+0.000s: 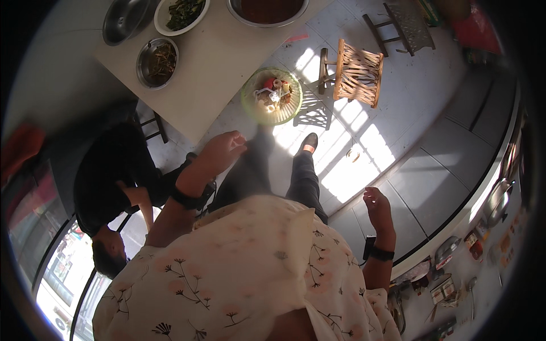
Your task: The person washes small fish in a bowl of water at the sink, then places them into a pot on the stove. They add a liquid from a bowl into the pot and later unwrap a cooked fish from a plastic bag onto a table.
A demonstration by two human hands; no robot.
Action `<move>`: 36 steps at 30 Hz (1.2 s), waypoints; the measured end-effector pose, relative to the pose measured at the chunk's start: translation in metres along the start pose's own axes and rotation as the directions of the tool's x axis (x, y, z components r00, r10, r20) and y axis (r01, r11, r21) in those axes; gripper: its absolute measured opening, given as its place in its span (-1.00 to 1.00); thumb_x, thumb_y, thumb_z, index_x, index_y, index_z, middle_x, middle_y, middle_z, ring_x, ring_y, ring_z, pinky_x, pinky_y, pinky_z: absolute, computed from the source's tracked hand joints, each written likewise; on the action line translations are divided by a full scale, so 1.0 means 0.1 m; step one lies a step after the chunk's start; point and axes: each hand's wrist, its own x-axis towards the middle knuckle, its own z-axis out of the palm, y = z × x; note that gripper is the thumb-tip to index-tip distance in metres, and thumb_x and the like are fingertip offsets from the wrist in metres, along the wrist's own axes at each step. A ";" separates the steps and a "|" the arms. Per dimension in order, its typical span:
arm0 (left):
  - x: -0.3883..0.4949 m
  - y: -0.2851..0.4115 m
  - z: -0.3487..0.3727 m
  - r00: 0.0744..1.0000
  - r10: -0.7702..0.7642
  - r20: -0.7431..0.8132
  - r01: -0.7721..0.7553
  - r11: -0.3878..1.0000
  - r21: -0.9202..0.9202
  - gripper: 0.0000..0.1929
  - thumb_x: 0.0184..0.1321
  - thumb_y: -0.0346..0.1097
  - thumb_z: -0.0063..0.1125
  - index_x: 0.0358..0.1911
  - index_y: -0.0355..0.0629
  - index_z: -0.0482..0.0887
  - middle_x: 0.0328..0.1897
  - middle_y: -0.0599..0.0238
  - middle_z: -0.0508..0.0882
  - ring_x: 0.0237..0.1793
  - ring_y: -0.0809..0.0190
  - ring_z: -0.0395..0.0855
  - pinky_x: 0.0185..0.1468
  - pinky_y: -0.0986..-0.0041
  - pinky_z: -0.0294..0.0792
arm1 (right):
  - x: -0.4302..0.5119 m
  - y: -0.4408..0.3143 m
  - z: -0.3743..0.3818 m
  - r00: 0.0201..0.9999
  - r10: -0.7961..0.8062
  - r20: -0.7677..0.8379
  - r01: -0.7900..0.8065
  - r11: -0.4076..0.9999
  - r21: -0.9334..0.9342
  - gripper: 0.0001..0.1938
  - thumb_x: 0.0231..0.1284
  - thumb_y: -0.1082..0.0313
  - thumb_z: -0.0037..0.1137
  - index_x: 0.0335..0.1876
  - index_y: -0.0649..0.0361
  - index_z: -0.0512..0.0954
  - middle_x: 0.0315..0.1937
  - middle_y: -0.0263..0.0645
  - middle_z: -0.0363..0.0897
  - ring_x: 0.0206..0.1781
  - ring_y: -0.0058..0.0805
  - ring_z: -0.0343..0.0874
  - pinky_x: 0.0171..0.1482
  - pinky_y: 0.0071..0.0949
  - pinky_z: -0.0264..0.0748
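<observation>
My left hand [222, 148] hangs in the air in front of my left thigh, fingers curled loosely, with nothing seen in it. It is near the corner of a pale table [204, 85]. My right hand [375, 201] hangs at my right side above the floor, fingers bent and apart, holding nothing. Each forearm wears a black band. On the table are a metal bowl of cooked food [157, 64], a white bowl of greens [181, 15], a basin with reddish-brown contents [273, 9] and a dark metal bowl [123, 21]. A green-rimmed basket of scraps [273, 115] stands beside the table.
A woven stool [359, 73] stands on the tiled floor, with another stool [405, 32] behind it. A person in black [111, 170] bends over at my left. Along the right runs a counter with gray cabinets [409, 204], bearing a lidded pot [499, 202] and kitchen items.
</observation>
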 end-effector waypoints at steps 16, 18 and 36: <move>-0.25 0.21 0.26 0.990 0.004 -0.143 -0.005 1.000 -0.004 -0.79 0.28 -0.35 0.13 -0.08 -0.30 0.59 -0.15 0.15 0.71 -0.11 0.22 0.67 0.03 0.42 0.47 | 0.15 0.53 -0.57 0.981 -0.191 -0.026 0.186 0.975 -0.123 -0.70 0.32 0.27 0.05 0.04 0.29 0.51 -0.17 -0.15 0.65 -0.11 -0.41 0.59 0.02 -0.45 0.47; -0.30 0.25 0.34 0.989 -0.027 -0.148 0.024 0.999 -0.023 -0.79 0.28 -0.36 0.13 -0.08 -0.30 0.59 -0.16 0.16 0.71 -0.12 0.23 0.67 0.03 0.43 0.46 | 0.21 0.64 -0.60 0.977 -0.212 -0.018 0.208 0.970 -0.127 -0.69 0.33 0.26 0.05 0.06 0.28 0.51 -0.18 -0.14 0.65 -0.12 -0.40 0.59 0.01 -0.44 0.47; -0.49 1.12 1.06 0.891 0.312 -0.329 -0.242 0.941 0.237 -0.80 0.21 -0.28 0.14 -0.28 -0.31 0.64 -0.33 0.13 0.72 -0.27 0.15 0.69 -0.14 0.38 0.49 | 0.21 1.38 -1.32 0.940 -0.321 -0.115 0.308 0.944 -0.117 -0.66 0.26 0.26 0.00 0.01 0.37 0.53 -0.16 0.04 0.65 -0.07 -0.14 0.62 0.02 -0.33 0.50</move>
